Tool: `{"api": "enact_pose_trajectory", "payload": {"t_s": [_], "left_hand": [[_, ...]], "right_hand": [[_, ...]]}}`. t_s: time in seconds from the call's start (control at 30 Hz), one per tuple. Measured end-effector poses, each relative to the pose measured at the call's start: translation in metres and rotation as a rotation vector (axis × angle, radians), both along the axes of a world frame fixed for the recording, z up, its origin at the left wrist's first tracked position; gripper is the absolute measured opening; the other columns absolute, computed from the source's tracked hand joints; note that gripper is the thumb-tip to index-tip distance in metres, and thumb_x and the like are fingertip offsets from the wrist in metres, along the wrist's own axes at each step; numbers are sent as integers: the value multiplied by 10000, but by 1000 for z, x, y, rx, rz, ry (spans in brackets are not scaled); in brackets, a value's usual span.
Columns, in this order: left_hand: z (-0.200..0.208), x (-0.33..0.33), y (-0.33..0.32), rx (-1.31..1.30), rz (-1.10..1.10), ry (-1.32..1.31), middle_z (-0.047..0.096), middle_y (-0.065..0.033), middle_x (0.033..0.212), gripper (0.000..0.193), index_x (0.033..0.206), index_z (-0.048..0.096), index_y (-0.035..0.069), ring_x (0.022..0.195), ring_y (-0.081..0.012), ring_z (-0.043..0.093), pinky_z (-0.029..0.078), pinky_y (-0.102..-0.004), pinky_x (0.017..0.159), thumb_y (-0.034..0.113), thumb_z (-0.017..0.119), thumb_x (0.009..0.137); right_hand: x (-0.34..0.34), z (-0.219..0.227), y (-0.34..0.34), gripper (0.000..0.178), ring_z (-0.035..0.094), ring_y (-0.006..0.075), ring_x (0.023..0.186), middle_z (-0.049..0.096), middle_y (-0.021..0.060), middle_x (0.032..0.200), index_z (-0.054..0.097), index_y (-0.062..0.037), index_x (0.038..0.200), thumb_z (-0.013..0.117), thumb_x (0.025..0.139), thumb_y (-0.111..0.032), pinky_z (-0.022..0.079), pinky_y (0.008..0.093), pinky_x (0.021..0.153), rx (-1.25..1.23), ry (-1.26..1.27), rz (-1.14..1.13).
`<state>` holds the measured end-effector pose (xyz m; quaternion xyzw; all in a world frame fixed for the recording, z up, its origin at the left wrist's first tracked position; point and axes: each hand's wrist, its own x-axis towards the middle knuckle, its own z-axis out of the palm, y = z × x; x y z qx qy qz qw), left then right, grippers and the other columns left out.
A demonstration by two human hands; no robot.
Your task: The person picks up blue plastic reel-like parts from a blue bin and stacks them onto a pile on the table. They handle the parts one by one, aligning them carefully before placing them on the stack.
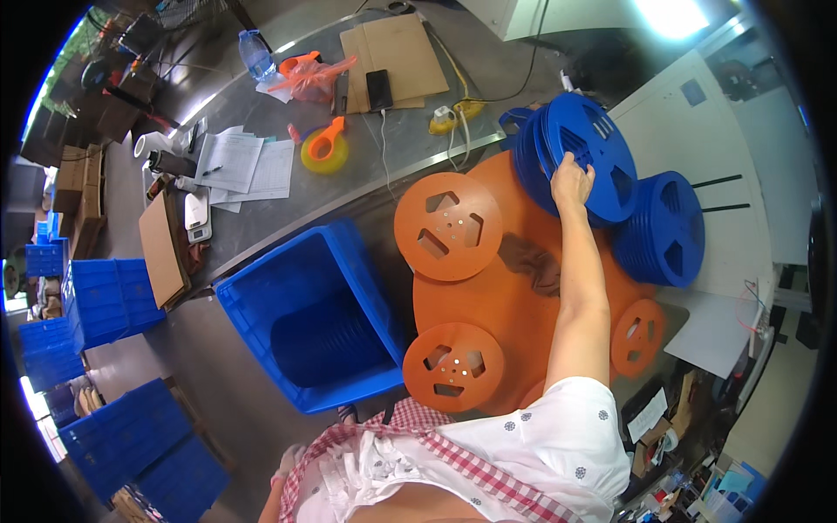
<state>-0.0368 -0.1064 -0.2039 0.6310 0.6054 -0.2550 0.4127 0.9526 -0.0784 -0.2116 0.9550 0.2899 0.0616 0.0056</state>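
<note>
My right hand (573, 180) reaches forward to the far right, its fingers hooked into a cutout of a round blue plastic disc (612, 193). That disc is the front one of a stack of similar discs and leans on edge. A second blue disc stack (684, 228) stands just right of it. Beneath them spreads a large orange table (532, 340) with orange slotted discs (452, 228) around its rim. My left hand (290, 460) hangs low beside my body, away from the discs; its fingers are not clear.
A blue bin (359, 270) holding dark blue discs stands left of the orange table. On the metal bench are papers (266, 170), a phone (378, 91), cardboard (410, 61), an orange tape dispenser (325, 144) and a water bottle (255, 54). Cables (458, 131) trail at its edge.
</note>
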Motion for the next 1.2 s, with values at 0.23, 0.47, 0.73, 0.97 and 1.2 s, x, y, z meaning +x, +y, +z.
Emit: {"api": "enact_pose_trajectory", "payload": {"t_s": [0.23, 0.47, 0.73, 0.97, 1.2], "left_hand": [[107, 308, 97, -18, 70, -638, 640, -58, 929, 278, 1168, 586, -16, 841, -132, 598, 491, -255, 755, 181, 557, 973], [202, 413, 76, -728, 219, -1120, 562, -160, 1286, 636, 1297, 485, 16, 1146, -279, 552, 409, -420, 1050, 507, 618, 917], [213, 214, 65, -843, 1148, -1292, 619, -123, 1156, 172, 1032, 581, 57, 1153, -284, 553, 442, -390, 1038, 190, 627, 933], [212, 79, 60, -671, 1015, -1753, 627, -41, 1087, 236, 1083, 583, 105, 1116, -248, 564, 391, -442, 1082, 236, 656, 901], [286, 78, 73, -365, 1017, -1613, 545, -42, 1005, 507, 1239, 503, 83, 958, -189, 550, 444, -378, 930, 449, 636, 915]], "right_hand": [[-126, 181, -59, 242, 661, 383, 788, 680, 195, 789, 538, -32, 990, 669, 832, -161, 451, 469, 943, 250, 9, 358], [-405, 214, -67, 291, 650, 381, 751, 658, 186, 767, 575, -62, 1009, 705, 800, -218, 497, 445, 776, 344, 418, 633], [-652, 225, -57, 421, 631, 303, 836, 644, 150, 870, 571, -9, 1089, 697, 703, -119, 438, 424, 775, 380, 602, 953], [-732, 240, -66, 507, 501, 249, 1207, 549, 80, 1178, 656, -77, 1059, 849, 613, -222, 284, 550, 1126, 522, 617, 1222], [-713, 280, -46, 235, 586, 240, 1100, 631, 136, 1151, 561, -15, 999, 607, 799, -129, 445, 357, 965, 919, 1251, 751]]}}
